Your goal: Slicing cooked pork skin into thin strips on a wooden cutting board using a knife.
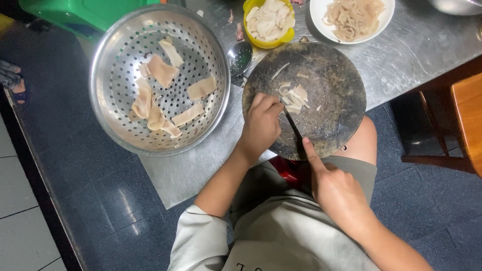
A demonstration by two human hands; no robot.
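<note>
Head view looks straight down on your two hands at a round dark cutting board [326, 90] that lies on a steel table [201, 160] and juts over its near edge above your knee. Your left hand [261, 123] is curled, fingertips pressed onto a small pile of pale cut strips [293, 97] near the middle of the board. Your right hand [339, 193] is closed around the handle of a knife [293, 131], forefinger stretched along its back; the dark blade runs up toward the strips, just beside your left fingers. To the left of the board stands a big metal colander [159, 78] with several wider pale strips lying flat on its holed bottom. Beyond the board, a yellow bowl [268, 22] is heaped with pale chunks, and a white bowl [351, 19] to its right holds a tangle of thin pale strips. A small metal strainer ladle [239, 56] lies between the colander and the yellow bowl. The edge of another metal bowl [454, 6] shows at the top right corner. A green plastic tub [85, 15] sits at the top left. Dark blue speckled floor [100, 200] lies around the table, and a wooden chair [464, 120] stands at the right.
</note>
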